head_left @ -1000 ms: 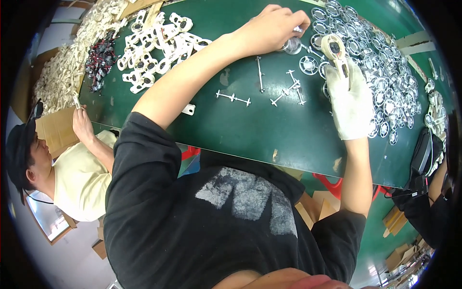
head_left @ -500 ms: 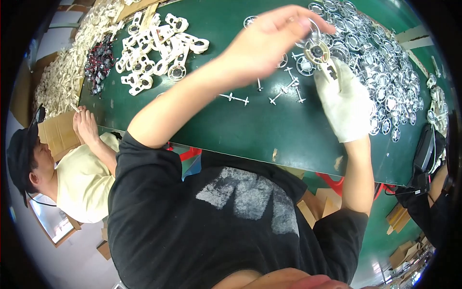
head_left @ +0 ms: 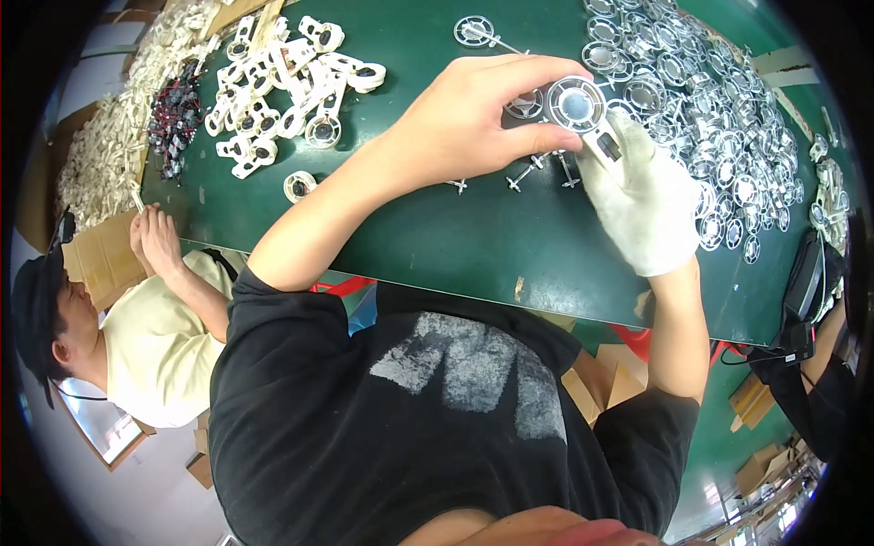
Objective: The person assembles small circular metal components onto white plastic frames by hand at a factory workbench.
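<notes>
My bare left hand [head_left: 460, 118] pinches a silver spoked round cover [head_left: 576, 103] between thumb and fingers. That cover sits against the round end of a white plastic housing [head_left: 603, 147], which has a slot in its handle. My right hand [head_left: 645, 205], in a white glove, is closed round the housing's handle. Thin silver rods with crosspieces [head_left: 528, 171] lie on the table under my hands, partly hidden. Beyond my left hand lies another silver round cover [head_left: 473, 31] with a rod beside it.
A large heap of silver round covers [head_left: 742, 187] spreads over the right of the green table [head_left: 437, 246]. White housings [head_left: 291, 77] are piled at the left, near dark wired parts [head_left: 175, 114] and a big heap of white pieces [head_left: 114, 159]. A co-worker [head_left: 155, 337] sits at the left.
My left hand has come down and now grips the silver cover against the housing's round end; before, it held a ring above it. The housing has turned its silver face up.
</notes>
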A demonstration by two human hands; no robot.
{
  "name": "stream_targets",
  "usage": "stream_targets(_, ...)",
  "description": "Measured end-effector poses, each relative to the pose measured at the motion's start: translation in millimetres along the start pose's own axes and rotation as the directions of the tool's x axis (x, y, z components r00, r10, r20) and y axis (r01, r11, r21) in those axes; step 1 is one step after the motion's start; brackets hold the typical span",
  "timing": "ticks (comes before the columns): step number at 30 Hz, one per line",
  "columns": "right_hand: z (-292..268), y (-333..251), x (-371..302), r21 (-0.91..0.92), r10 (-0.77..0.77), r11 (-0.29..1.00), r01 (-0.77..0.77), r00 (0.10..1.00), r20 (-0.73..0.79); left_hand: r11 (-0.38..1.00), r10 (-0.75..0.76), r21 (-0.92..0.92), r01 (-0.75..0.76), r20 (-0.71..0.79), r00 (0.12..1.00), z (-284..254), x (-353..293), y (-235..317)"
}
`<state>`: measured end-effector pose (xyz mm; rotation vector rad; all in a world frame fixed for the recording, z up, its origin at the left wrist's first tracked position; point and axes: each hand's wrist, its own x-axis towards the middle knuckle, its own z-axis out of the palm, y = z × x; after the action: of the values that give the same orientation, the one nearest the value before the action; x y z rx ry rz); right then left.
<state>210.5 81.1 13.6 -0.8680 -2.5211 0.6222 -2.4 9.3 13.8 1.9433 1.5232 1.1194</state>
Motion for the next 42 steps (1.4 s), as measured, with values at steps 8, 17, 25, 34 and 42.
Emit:
stream_targets(8,-13,-2,0,0.49,0.11,0.836,-0.248,0.95,0.292,0.941,0.219,0.262,-0.212,0.003,0.976,-3,-5,3)
stream_targets(17,-7,-6,-1,0.431,0.048,0.897,-0.1,0.99,0.131,0.855,0.027,-0.512,-0.077,-0.104,0.994,19,-11,23)
stream_targets(25,0,-11,-5,0.439,0.039,0.898,-0.039,0.999,0.009,0.955,0.161,-0.243,-0.172,-0.065,0.985,9,5,13)
stream_targets(34,0,0,3,0.489,0.228,0.84,-0.236,0.971,0.076,0.784,-0.424,-0.539,0.308,-0.104,0.9,-107,86,-91)
stream_targets(42,2,0,1,0.417,0.182,0.892,-0.175,0.983,0.023,0.629,-0.457,0.766,0.136,0.223,0.861,-166,11,-50)
